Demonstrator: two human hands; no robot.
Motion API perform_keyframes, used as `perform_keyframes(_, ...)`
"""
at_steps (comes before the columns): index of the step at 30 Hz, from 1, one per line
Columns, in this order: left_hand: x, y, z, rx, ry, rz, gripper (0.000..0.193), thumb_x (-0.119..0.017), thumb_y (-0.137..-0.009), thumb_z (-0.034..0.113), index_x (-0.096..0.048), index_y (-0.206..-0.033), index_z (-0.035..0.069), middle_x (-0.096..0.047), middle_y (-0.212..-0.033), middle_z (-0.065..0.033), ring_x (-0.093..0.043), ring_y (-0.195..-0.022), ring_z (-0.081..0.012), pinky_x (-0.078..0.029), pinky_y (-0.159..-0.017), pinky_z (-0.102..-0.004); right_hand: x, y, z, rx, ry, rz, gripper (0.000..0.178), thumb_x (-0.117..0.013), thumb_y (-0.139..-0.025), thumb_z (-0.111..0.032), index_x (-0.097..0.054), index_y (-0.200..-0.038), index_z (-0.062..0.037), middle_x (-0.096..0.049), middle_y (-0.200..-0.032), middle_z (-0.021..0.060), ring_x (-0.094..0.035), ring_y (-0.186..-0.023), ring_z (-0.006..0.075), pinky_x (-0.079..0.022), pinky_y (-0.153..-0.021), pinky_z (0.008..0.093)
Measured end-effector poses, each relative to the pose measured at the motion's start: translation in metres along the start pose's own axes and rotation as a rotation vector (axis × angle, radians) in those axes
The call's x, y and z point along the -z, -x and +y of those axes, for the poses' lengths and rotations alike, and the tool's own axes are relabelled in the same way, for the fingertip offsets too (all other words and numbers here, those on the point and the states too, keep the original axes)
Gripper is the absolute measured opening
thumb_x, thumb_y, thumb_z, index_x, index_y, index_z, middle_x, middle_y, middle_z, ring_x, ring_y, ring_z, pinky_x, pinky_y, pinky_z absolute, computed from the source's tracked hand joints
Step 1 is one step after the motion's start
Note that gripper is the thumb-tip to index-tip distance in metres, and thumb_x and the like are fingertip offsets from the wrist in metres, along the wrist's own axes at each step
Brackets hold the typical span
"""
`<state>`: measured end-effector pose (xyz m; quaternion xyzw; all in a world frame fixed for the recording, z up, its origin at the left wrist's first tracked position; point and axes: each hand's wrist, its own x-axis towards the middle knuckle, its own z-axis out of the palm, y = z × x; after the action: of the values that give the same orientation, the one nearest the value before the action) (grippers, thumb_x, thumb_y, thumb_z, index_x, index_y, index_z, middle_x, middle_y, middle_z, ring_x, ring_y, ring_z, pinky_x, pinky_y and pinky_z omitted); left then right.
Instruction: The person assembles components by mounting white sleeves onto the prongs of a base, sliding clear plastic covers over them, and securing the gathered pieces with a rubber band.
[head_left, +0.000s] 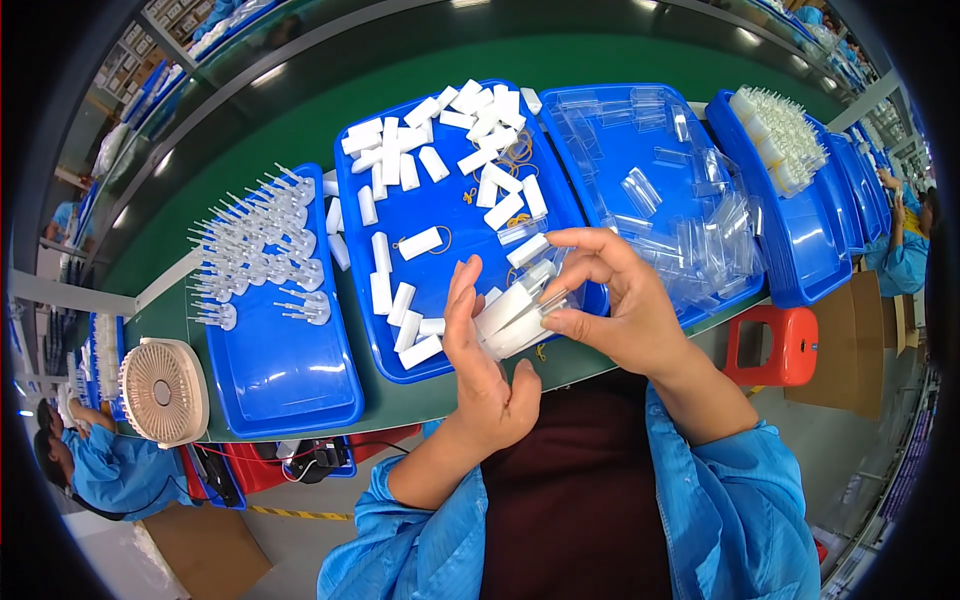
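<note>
My left hand (pixel 485 375) cradles a few white plastic pieces (pixel 512 318) against its palm, its fingers pointing up beside them. The thumb and fingers of my right hand (pixel 625 305) pinch at a clear plastic sleeve (pixel 550 290) at the right end of those pieces. How far the sleeve covers a piece is hard to make out. Both hands are over the front edge of a blue tray (pixel 455 285) that holds many white pieces like these, some rubber bands (pixel 520 150) and a white piece (pixel 420 243) lying by a band.
To the right, a blue tray (pixel 610 165) holds clear sleeves (pixel 700 240). Beyond it stand stacked blue trays (pixel 810 245) with white parts (pixel 780 135). At left are a blue tray (pixel 285 380) of stemmed white parts (pixel 260 240) and a fan (pixel 163 392). A red stool (pixel 800 345) stands at right.
</note>
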<state>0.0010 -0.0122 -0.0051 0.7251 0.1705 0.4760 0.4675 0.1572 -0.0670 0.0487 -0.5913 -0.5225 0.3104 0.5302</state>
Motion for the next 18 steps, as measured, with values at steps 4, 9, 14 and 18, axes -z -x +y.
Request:
perform_keyframes(4,-0.003,0.0,-0.002,-0.098,-0.007,-0.023,0.079,-0.045,-0.062,-0.005,-0.013,-0.134,0.002,-0.016,-0.138,-0.0322,-0.014,-0.133,-0.0444,-0.015,-0.105,-0.0525,-0.008,0.002,-0.002,-0.058,-0.079,-0.082,0.063,-0.076,-0.069,-0.008,-0.044,-0.124,-0.003,-0.064,-0.085,0.0026,-0.051,-0.091,0.0105,-0.034,-0.09,0.0284)
perform_keyframes(9,-0.005,0.0,-0.004,-0.162,-0.062,-0.031,0.08,-0.045,-0.062,-0.004,-0.012,-0.134,0.003,-0.011,-0.138,-0.035,-0.014,-0.132,-0.0455,-0.014,-0.105,-0.0526,-0.016,0.007,0.003,-0.024,-0.122,-0.023,0.056,-0.075,-0.068,-0.01,-0.051,-0.119,-0.0092,-0.065,-0.082,0.0044,-0.061,-0.087,0.0157,-0.042,-0.083,0.0301)
perform_keyframes(14,-0.002,-0.001,0.002,-0.134,0.058,-0.039,0.082,-0.047,-0.064,-0.003,-0.009,-0.137,0.004,-0.008,-0.14,-0.0337,-0.014,-0.133,-0.0426,-0.016,-0.105,-0.0517,-0.012,0.008,-0.001,0.126,0.208,-0.002,0.053,-0.076,-0.067,-0.018,-0.055,-0.116,-0.0107,-0.066,-0.085,-0.0001,-0.057,-0.091,0.0171,-0.036,-0.083,0.0334)
perform_keyframes(18,0.006,-0.012,0.015,0.148,0.502,-0.097,0.066,-0.047,-0.078,0.004,-0.016,-0.137,0.003,-0.015,-0.142,-0.0242,-0.023,-0.13,-0.0345,-0.027,-0.102,-0.0448,-0.006,0.007,-0.006,0.085,0.091,0.008,0.056,-0.077,-0.066,-0.02,-0.055,-0.117,-0.0118,-0.066,-0.087,-0.0015,-0.055,-0.093,0.0154,-0.032,-0.085,0.0338)
